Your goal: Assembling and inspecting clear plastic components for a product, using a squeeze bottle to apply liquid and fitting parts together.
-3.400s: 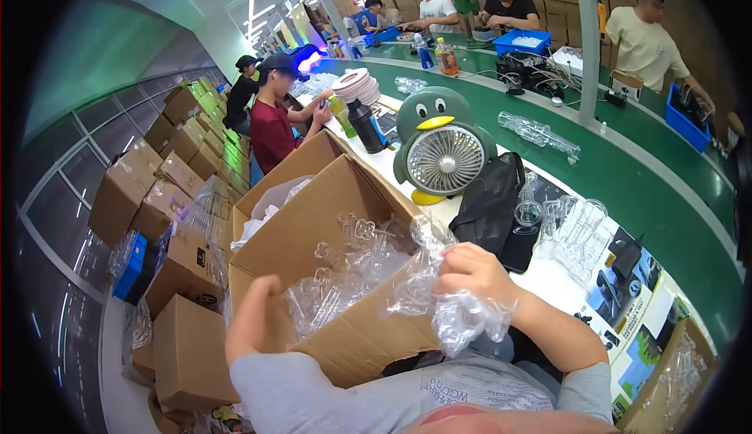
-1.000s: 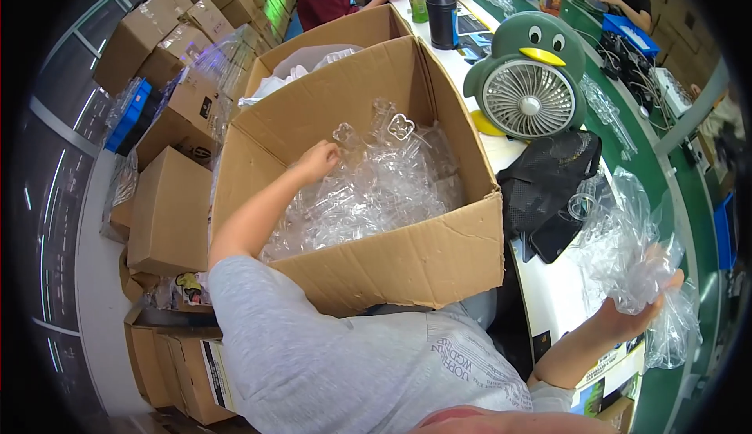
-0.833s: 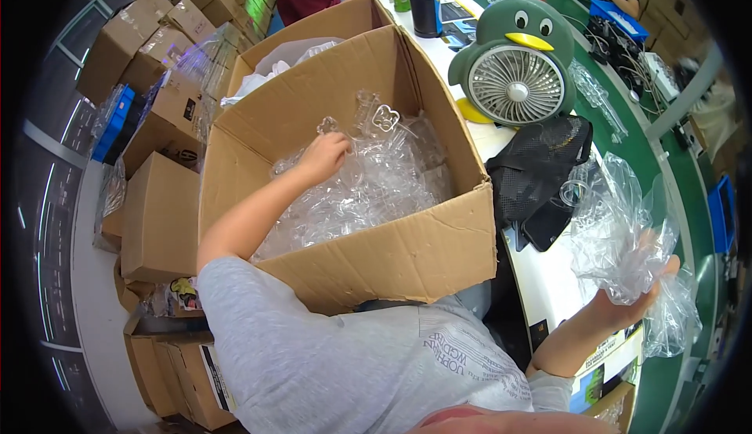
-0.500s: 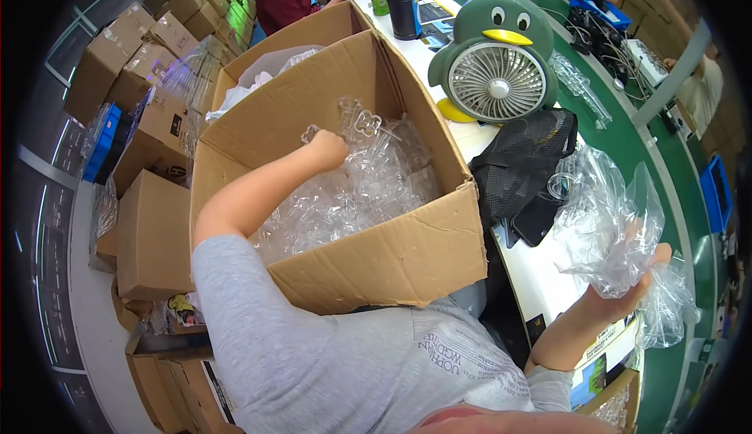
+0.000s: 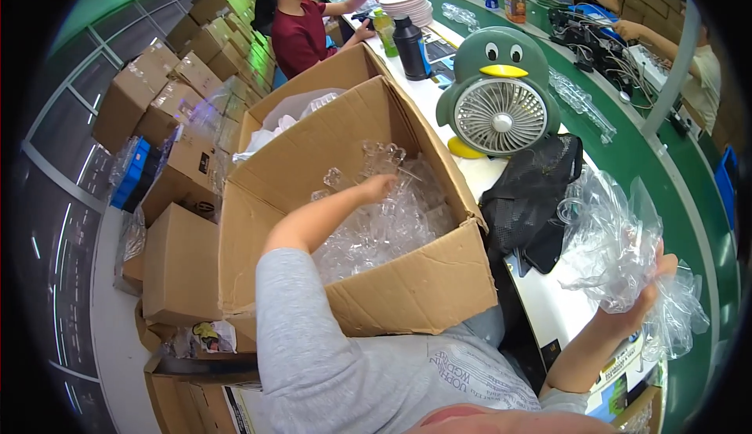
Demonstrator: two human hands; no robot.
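My left hand (image 5: 379, 188) is down inside a large open cardboard box (image 5: 407, 293), over a heap of clear plastic pieces (image 5: 368, 238). Its fingers are curled in among the pieces; what they grip, if anything, is lost in the transparent clutter. On the right, my right hand (image 5: 652, 287) is closed round a crumpled clear plastic bag (image 5: 607, 254), held up above the table edge. Clear shapes show inside the bag, too blurred by the film to tell apart.
A green penguin-shaped fan (image 5: 501, 93) stands on the white table beyond a black mesh bag (image 5: 533, 191). Near it are a black bottle (image 5: 409, 50) and a green-capped drink bottle (image 5: 384, 33). Stacked cartons (image 5: 180, 265) line the left. A co-worker in red (image 5: 298, 42) sits ahead.
My left hand has shifted right within the box, from its left part toward the middle of the heap. The right hand keeps its hold on the bag. The view has tilted up slightly.
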